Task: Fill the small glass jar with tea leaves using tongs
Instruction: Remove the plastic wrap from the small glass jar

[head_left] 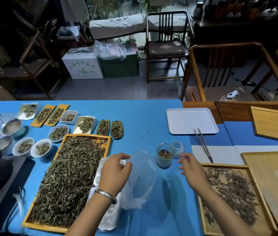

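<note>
Beside the jar (165,155), left hand (116,169) pinches plastic bag (140,181); right hand (190,165) fingers loose, empty.

The small glass jar (165,155) stands near the middle of the tabletop (143,116), with tea leaves inside it. Its lid (178,148) lies just right of the jar. Behind the jar and to the right sits a plastic tray (192,120); the tongs (203,144) lie right of the jar, their far ends on that tray's near rim. Left of the jar lies a clear plastic bag (140,178), and further left a large wooden tray of tea leaves (70,179). Right of the jar and nearer, a second wooden tray (226,195) holds leaves.
</note>
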Demonstrator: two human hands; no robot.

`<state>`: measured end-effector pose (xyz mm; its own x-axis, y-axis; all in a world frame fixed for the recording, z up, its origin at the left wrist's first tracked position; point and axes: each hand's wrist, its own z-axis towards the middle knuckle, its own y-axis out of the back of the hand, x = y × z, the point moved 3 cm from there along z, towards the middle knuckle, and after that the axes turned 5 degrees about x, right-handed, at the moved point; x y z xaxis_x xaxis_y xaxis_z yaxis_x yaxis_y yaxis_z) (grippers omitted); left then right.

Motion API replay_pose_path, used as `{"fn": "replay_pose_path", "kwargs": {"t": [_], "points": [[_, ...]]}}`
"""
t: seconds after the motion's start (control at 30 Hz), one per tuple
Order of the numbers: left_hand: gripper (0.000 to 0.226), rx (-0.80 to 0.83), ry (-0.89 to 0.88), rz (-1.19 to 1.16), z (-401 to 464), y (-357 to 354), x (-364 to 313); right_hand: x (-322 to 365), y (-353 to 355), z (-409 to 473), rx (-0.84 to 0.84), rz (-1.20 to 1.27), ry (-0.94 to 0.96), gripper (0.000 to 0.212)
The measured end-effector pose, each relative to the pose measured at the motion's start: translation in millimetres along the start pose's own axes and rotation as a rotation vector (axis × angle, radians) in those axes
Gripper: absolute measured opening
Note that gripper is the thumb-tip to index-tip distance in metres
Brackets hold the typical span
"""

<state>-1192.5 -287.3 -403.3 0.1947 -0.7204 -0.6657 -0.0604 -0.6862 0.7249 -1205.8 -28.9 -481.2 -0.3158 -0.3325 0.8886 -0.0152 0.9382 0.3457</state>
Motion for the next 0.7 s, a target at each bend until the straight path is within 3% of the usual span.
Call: {"fn": "replay_pose_path", "kwargs": {"t": [0.03,0.17,0.23,0.37,0.5,0.7], "points": [[0.018,0.003,0.009,0.012,3,-1,-1,-10,1,8,0.010,-0.090,0.000,0.022],[0.012,0.013,-0.014,0.035,16,-9,-6,-29,-16,40,0.125,-0.197,0.050,0.072],[0.011,0.048,-0.019,0.015,20,-17,-9,-31,-27,53,0.151,-0.207,0.075,0.085],[0.012,0.131,-0.017,-0.037,18,-34,-10,-34,-44,68,0.089,-0.160,0.105,0.088],[0.014,0.161,-0.004,-0.060,11,-49,-10,-35,-45,66,0.016,-0.139,0.149,0.070],[0.012,0.165,-0.015,-0.042,14,-61,-16,-11,1,31,-0.036,-0.026,0.221,0.070]]}}
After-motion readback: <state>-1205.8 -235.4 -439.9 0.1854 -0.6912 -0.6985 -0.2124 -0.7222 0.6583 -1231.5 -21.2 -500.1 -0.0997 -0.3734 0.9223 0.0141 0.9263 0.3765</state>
